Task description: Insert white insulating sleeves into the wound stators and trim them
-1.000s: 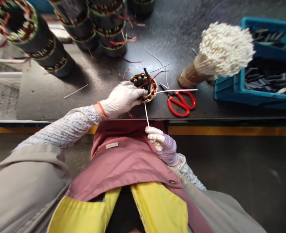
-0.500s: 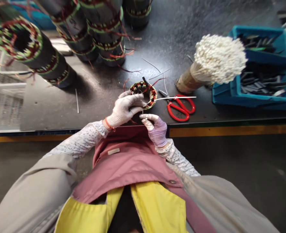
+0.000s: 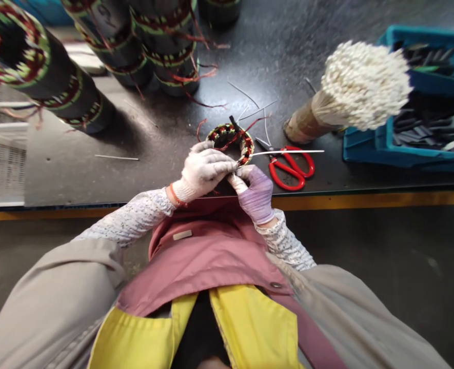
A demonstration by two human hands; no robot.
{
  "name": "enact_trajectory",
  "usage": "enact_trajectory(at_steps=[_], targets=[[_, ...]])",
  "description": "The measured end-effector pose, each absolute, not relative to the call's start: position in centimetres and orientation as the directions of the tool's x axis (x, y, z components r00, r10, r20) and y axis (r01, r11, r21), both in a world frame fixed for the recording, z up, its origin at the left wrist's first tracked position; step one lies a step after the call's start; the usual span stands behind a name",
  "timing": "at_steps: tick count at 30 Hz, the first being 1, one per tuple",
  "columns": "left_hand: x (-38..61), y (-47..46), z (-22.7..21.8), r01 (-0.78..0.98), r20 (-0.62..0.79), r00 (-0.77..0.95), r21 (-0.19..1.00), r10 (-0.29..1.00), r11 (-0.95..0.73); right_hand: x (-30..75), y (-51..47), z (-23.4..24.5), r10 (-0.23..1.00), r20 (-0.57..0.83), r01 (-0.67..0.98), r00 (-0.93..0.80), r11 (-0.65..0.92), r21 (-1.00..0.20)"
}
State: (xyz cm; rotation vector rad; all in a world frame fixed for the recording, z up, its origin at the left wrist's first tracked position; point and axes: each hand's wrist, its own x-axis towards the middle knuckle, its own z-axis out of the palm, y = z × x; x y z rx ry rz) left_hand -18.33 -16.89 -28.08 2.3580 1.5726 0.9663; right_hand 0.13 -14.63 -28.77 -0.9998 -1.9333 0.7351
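A motor stator [image 3: 247,146] with red windings and green edging lies near the table's front edge. My left hand [image 3: 207,171], in a white glove, rests over its near left rim with fingers closed, steadying it. My right hand [image 3: 255,192], in a purple glove with pale fingertips, pinches at the near rim, close to the left fingertips. A white cord [image 3: 296,151] runs out from the stator's right side; the bit between my right fingers looks like its other end, mostly hidden. Red-handled scissors [image 3: 293,164] lie just right, under the cord.
Stacked stators [image 3: 63,84] stand at left, with more stacks [image 3: 165,51] behind. A bundle of white cords [image 3: 365,84] leans at right beside blue bins [image 3: 369,148] of dark strips. Loose cord pieces [image 3: 250,97] lie behind the stator. A white basket [image 3: 3,164] sits far left.
My right hand has moved up to the stator's near rim, closing the gap to my left hand. My left fingers have shifted toward it. The view has shifted slightly.
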Motion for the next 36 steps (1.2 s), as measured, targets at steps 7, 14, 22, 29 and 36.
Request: enact_trajectory(at_steps=[7, 14, 22, 29, 36], targets=[[-18.5, -16.6, -27.6, 0.769, 0.413, 0.259, 0.459, 0.873, -0.445, 0.7, -13.5, -26.6, 0.686, 0.411, 0.617, -0.600, 0.724, -0.308], [-19.0, -16.3, -26.7, 0.788, 0.291, 0.253, 0.492, 0.923, -0.371, 3.9, -15.8, -22.3, 0.667, 0.400, 0.293, -0.629, 0.679, -0.673], [-19.4, -18.1, -24.5, 0.858, 0.158, 0.482, 0.114, 0.862, -0.501, -4.5, -10.2, -21.6, 0.815, -0.167, -0.245, -0.555, -0.352, -0.904], [-22.2, -17.2, -21.2, 0.842, 0.000, 0.540, 0.020, 0.842, -0.540, 4.1, -6.9, -19.5, 0.781, 0.600, 0.280, -0.174, 0.624, -0.730], [-23.2, -15.1, -21.5, 0.724, -0.106, 0.685, -0.021, 0.721, -0.690, 5.8, 4.1, -16.6, 0.666, 0.631, 0.700, -0.398, 0.665, -0.260]])
